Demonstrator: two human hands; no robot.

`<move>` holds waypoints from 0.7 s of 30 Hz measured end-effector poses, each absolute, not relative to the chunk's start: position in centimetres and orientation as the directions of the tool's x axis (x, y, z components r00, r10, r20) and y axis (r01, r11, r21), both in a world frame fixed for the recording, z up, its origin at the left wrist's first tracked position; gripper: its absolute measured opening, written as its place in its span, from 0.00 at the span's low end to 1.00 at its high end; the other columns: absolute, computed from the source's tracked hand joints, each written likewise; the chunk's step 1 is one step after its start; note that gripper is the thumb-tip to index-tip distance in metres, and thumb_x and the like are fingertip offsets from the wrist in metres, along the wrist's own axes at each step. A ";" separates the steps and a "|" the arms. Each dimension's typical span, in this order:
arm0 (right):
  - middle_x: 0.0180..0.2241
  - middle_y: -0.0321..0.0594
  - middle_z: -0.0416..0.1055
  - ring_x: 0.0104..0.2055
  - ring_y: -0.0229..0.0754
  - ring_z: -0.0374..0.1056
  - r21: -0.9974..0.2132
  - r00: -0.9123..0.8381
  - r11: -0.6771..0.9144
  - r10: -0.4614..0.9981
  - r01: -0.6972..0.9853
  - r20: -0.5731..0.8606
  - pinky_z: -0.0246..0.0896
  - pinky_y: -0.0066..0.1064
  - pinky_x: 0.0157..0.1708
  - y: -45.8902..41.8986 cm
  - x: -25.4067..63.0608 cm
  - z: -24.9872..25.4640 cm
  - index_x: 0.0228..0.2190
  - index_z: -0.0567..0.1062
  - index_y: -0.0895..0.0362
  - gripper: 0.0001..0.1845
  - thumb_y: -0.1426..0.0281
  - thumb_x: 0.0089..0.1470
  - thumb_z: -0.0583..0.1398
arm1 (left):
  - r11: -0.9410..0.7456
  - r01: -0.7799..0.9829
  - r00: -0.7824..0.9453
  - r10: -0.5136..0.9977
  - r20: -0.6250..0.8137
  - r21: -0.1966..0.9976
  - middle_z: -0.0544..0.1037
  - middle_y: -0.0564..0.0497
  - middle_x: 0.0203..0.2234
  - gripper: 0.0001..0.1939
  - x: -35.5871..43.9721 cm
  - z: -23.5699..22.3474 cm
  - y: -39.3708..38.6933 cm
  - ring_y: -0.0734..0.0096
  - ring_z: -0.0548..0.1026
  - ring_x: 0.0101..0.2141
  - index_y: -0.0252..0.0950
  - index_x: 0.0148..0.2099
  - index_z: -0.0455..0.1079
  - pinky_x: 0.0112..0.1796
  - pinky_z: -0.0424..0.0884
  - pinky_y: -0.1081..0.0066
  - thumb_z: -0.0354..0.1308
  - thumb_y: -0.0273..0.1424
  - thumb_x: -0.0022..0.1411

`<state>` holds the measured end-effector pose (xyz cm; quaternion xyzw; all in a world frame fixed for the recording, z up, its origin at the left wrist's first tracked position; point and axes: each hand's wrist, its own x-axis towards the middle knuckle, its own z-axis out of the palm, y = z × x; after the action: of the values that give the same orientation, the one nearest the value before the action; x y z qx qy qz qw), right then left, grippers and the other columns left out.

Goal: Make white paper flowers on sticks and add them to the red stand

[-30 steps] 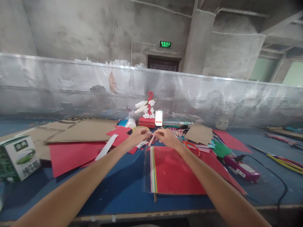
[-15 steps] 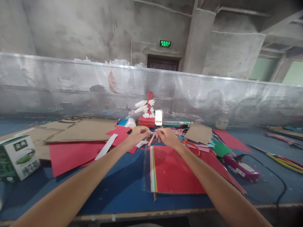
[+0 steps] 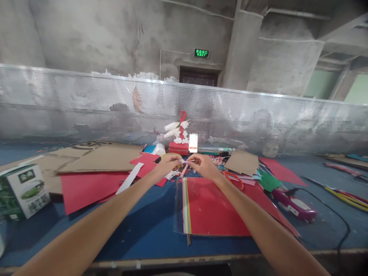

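Note:
In the middle of the head view my left hand (image 3: 169, 164) and my right hand (image 3: 203, 165) meet above the table, fingertips pinched. Between them is a small white piece (image 3: 183, 161), perhaps paper; its exact shape is too small to make out. White paper scraps (image 3: 172, 174) lie just below my left hand. Behind the hands stands a red stem with white paper-like flowers (image 3: 181, 130) on a red box (image 3: 178, 148). A lit phone (image 3: 193, 143) leans beside that box. Below my right hand lies a clear sleeve of red and coloured sheets (image 3: 215, 207).
Cardboard (image 3: 106, 159) and red paper (image 3: 89, 189) spread to the left, beside a milk carton (image 3: 30, 191). To the right are orange-handled scissors (image 3: 234, 178), a purple device with a cable (image 3: 294, 204) and yellow-handled pliers (image 3: 339, 195). A perforated metal screen (image 3: 230, 111) closes the back.
My right fingers have shifted slightly toward the left hand and closed more tightly around the white piece. My left hand stays nearly still. The view has moved a little.

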<state>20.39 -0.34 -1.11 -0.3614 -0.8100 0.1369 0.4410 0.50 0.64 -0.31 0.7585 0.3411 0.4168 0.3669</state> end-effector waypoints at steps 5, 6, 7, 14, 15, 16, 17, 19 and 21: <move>0.30 0.39 0.77 0.28 0.39 0.69 -0.521 -0.348 0.711 0.694 0.472 0.631 0.61 0.27 0.31 -0.4 20.4 -1.0 0.32 0.78 0.57 0.11 0.62 0.55 0.60 | -0.552 0.198 0.464 0.781 0.419 0.810 0.64 0.56 0.19 0.12 0.5 -0.6 1.0 0.78 0.60 0.21 0.35 0.25 0.65 0.24 0.58 0.75 0.57 0.37 0.55; 0.30 0.39 0.77 0.28 0.38 0.69 -0.517 -0.352 0.713 0.692 0.475 0.631 0.61 0.26 0.31 -0.4 20.4 -1.0 0.32 0.78 0.57 0.11 0.62 0.56 0.60 | -0.566 0.199 0.470 0.772 0.429 0.800 0.64 0.56 0.19 0.13 0.5 -0.7 1.1 0.78 0.60 0.21 0.35 0.24 0.64 0.24 0.58 0.75 0.58 0.38 0.55; 0.30 0.39 0.77 0.28 0.38 0.69 -0.513 -0.353 0.713 0.691 0.479 0.630 0.60 0.26 0.30 -0.4 20.4 -1.0 0.32 0.78 0.57 0.12 0.62 0.56 0.60 | -0.575 0.203 0.471 0.767 0.436 0.792 0.64 0.56 0.19 0.14 0.4 -0.8 1.3 0.78 0.60 0.21 0.35 0.24 0.64 0.24 0.58 0.75 0.58 0.38 0.56; 0.23 0.36 0.74 0.24 0.36 0.64 -0.423 -0.390 0.697 0.693 0.579 0.607 0.53 0.26 0.27 0.2 20.8 -1.2 0.29 0.80 0.58 0.16 0.60 0.58 0.58 | -0.586 0.264 0.466 0.773 0.431 0.766 0.63 0.56 0.18 0.15 0.2 -0.8 1.6 0.77 0.59 0.21 0.36 0.24 0.63 0.23 0.56 0.75 0.58 0.39 0.56; 0.21 0.36 0.73 0.23 0.36 0.63 -0.411 -0.403 0.696 0.694 0.589 0.597 0.51 0.26 0.26 0.3 20.9 -1.3 0.27 0.80 0.58 0.17 0.61 0.59 0.57 | -0.588 0.270 0.469 0.772 0.429 0.762 0.63 0.56 0.18 0.15 0.2 -0.7 1.5 0.77 0.59 0.21 0.36 0.24 0.63 0.23 0.56 0.75 0.58 0.39 0.56; 0.20 0.36 0.72 0.22 0.35 0.62 -0.404 -0.415 0.694 0.697 0.595 0.585 0.51 0.26 0.26 0.4 20.9 -1.3 0.26 0.80 0.58 0.19 0.61 0.59 0.57 | -0.588 0.276 0.475 0.771 0.423 0.760 0.63 0.55 0.18 0.15 0.2 -0.7 1.4 0.77 0.59 0.21 0.36 0.24 0.63 0.23 0.55 0.74 0.58 0.39 0.56; 0.20 0.36 0.72 0.22 0.35 0.62 -0.407 -0.429 0.693 0.702 0.595 0.568 0.50 0.26 0.25 0.4 20.9 -1.3 0.25 0.79 0.58 0.20 0.61 0.60 0.56 | -0.585 0.282 0.483 0.771 0.414 0.760 0.64 0.55 0.19 0.14 0.1 -0.6 1.2 0.77 0.59 0.21 0.36 0.24 0.63 0.23 0.55 0.74 0.57 0.39 0.56; 0.20 0.37 0.72 0.22 0.35 0.64 -0.432 -0.457 0.685 0.720 0.587 0.522 0.52 0.25 0.26 0.4 20.9 -1.3 0.24 0.79 0.59 0.22 0.62 0.61 0.54 | -0.581 0.303 0.500 0.772 0.393 0.755 0.66 0.54 0.19 0.14 0.1 -0.4 1.0 0.76 0.61 0.21 0.36 0.24 0.64 0.23 0.55 0.74 0.57 0.39 0.56; 0.21 0.38 0.73 0.22 0.36 0.65 -0.462 -0.489 0.672 0.740 0.579 0.463 0.53 0.25 0.26 0.2 20.8 -1.3 0.25 0.80 0.59 0.23 0.61 0.62 0.52 | -0.589 0.352 0.511 0.772 0.377 0.728 0.67 0.54 0.20 0.14 -0.1 -0.2 0.9 0.75 0.62 0.22 0.35 0.25 0.66 0.24 0.56 0.74 0.57 0.40 0.56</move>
<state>20.78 0.16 -1.28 -0.3860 -0.8539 0.1230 0.3267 -0.05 0.88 -0.21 0.8175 0.3439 0.3550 0.2957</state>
